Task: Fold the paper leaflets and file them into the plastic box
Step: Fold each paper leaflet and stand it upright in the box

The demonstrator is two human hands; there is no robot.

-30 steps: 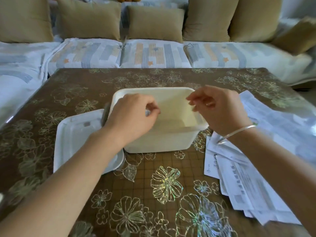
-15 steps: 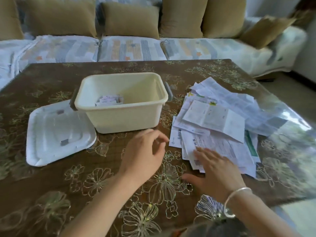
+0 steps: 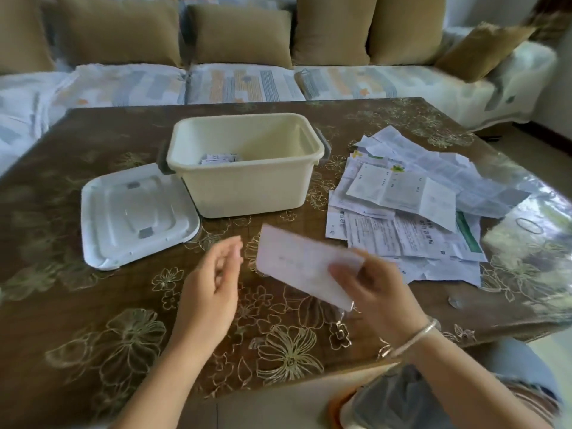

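**A fresh leaflet is held up for folding, with the box waiting open**

A single leaflet (image 3: pixel 305 269) is gripped at its lower right corner by the right hand (image 3: pixel 376 289), just below the centre of the frame and above the desk (image 3: pixel 62 305). The sheet is blurred, so it cannot be told for certain whether it is already creased, though it appears flat and unfolded. The left hand (image 3: pixel 210 292) is held just beside the sheet's left edge, fingers loosely curled and apart, with nothing in its grasp.

The step in hand is judged to be the start of a fold. For the next move, the free edge would need to be taken by the left hand, the two edges brought together squarely and the crease pressed down, most likely against the desk, until the sheet is small enough to be filed.

The plastic box (image 3: pixel 247 187) stands open at upper centre, and a few small folded leaflets (image 3: pixel 218 157) are seen low inside it toward its left side; most of its space is unfilled. Its lid (image 3: pixel 136 212) is laid flat on the desk at the left, just beside the box. A loose pile of unfolded leaflets (image 3: pixel 411 205) is spread at the right of the frame, so much of the task is judged to remain
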